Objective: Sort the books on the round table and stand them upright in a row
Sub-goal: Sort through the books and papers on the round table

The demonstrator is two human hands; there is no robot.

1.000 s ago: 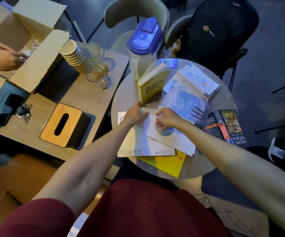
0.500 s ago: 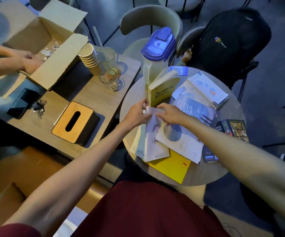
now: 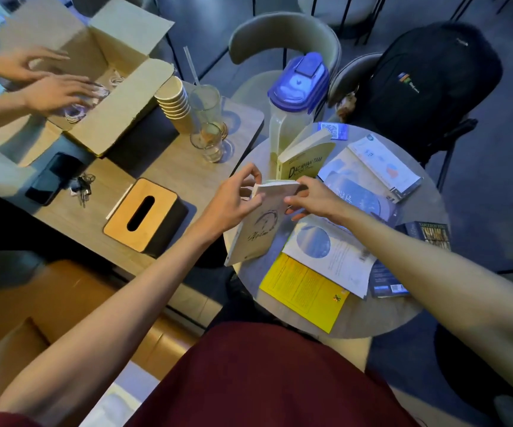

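Note:
A white book (image 3: 261,229) with a dark circle on its cover is tilted up off the round grey table (image 3: 381,315), its lower edge near the table's left rim. My left hand (image 3: 233,201) grips its top left corner and my right hand (image 3: 313,198) grips its top right edge. Behind it a yellow book (image 3: 306,163) stands upright against the clear jug (image 3: 292,100) with a blue lid. Flat on the table lie a yellow book (image 3: 304,291), a white booklet with a blue circle (image 3: 329,254), a blue book (image 3: 356,198), a white book (image 3: 384,164) and a dark book (image 3: 434,235).
A wooden table to the left holds a tissue box (image 3: 144,215), a phone (image 3: 53,177), keys, glasses (image 3: 209,140), stacked paper cups (image 3: 176,103) and an open cardboard box (image 3: 101,84) where another person's hands (image 3: 48,84) reach. A black backpack (image 3: 430,87) sits on a chair behind.
The white book, flat under my hands a second ago, has been lifted by its top edge and now stands tilted. Both hands moved up and toward the yellow upright book.

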